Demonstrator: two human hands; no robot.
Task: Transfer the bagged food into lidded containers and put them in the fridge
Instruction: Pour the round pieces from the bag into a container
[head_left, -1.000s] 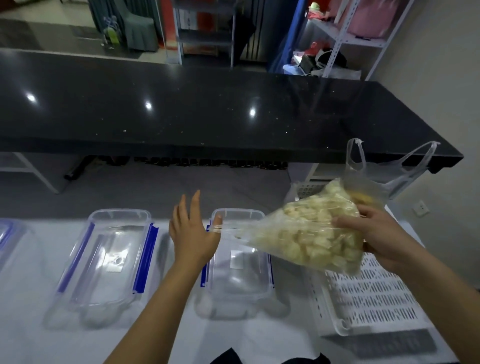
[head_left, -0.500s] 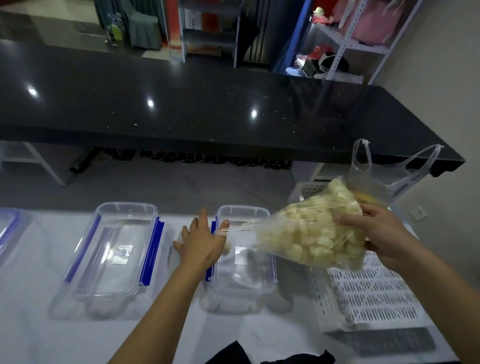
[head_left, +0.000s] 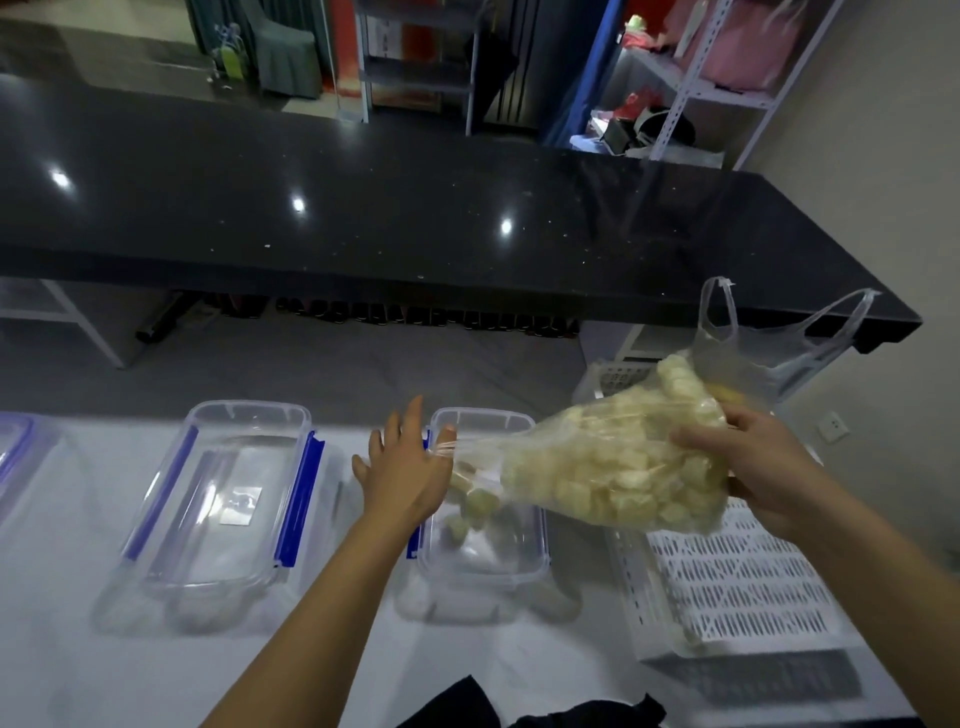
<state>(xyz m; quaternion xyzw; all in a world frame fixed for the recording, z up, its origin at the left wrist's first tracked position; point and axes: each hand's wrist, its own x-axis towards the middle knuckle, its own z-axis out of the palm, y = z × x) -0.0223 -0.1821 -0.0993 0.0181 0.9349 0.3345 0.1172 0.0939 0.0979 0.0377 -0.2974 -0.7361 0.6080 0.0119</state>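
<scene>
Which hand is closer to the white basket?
Right. The right hand grips the food bag just above the white basket; the left hand is farther off, beyond the clear box.

Single head view, worn high, faces forward and down; close over white worktop (head_left: 156, 670), black counter (head_left: 363, 218) beyond.

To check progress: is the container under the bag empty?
No, several pale food pieces lie in the container below the mouth of the bag.
</scene>
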